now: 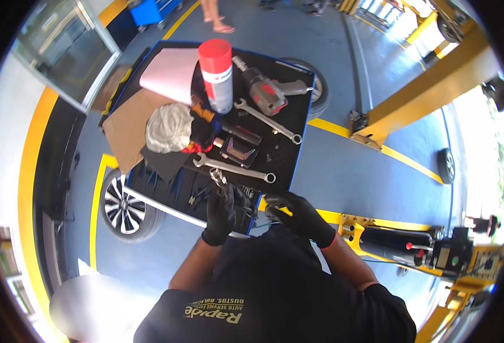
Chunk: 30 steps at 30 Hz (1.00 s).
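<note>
My left hand (221,210), in a black glove, is raised over the near edge of a tool cart (300,134). It is closed round a shiny metal tool (218,176) whose head pokes out above the fingers; the rest is hidden. Farther right, my gloved right hand (300,217) hovers beside the cart's near corner, fingers bent and apart, with yellow showing in the gap. I make out nothing held there. Just beyond my left hand lies a combination wrench (237,168). A second wrench (269,122) rests farther back, near an impact wrench (264,91).
On the cart stand a red-capped spray can (216,80), a whitish cloth bundle (170,128), cardboard (125,127) and a pink sheet (170,74). An open drawer (169,209) holds pliers. Wheels (127,206) lie around it. A yellow lift post (423,86) rises at right; another person's legs (213,14) show beyond.
</note>
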Tool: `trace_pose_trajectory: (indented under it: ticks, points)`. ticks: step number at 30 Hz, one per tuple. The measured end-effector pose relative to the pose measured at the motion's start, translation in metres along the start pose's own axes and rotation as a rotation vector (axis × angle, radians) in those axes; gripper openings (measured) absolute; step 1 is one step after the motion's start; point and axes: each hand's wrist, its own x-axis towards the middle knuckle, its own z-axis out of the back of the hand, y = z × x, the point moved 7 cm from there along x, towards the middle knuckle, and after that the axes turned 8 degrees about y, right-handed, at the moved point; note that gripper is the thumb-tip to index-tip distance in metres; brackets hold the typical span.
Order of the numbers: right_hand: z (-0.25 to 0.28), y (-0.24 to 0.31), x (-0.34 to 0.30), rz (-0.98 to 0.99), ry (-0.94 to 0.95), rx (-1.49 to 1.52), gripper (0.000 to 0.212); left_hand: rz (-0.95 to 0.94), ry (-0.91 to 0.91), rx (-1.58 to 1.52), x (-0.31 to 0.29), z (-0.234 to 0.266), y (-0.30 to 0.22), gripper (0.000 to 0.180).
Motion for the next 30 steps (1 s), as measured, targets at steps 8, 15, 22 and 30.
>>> trace_pose_trajectory:
  ticks: [8, 15, 22, 30]
  points:
    - [0.085, -0.062, 0.003, 0.037, 0.033, -0.008, 0.024, 0.236, -0.081, 0.610, -0.048, -0.018, -0.028, 0.028]
    - [0.081, 0.000, 0.033, 0.252, 0.223, 0.237, 0.028, 0.175, 0.154, 1.229, -0.043, -0.100, -0.070, 0.061]
    - [0.047, 0.044, 0.027, 0.487, 0.402, 0.357, 0.030, 0.430, 0.059, 1.016, -0.039, -0.127, -0.087, 0.055]
    - [0.024, -0.014, 0.022, 0.688, 0.339, -0.158, 0.029, 0.393, -0.347, 0.777, -0.111, -0.096, -0.062, 0.020]
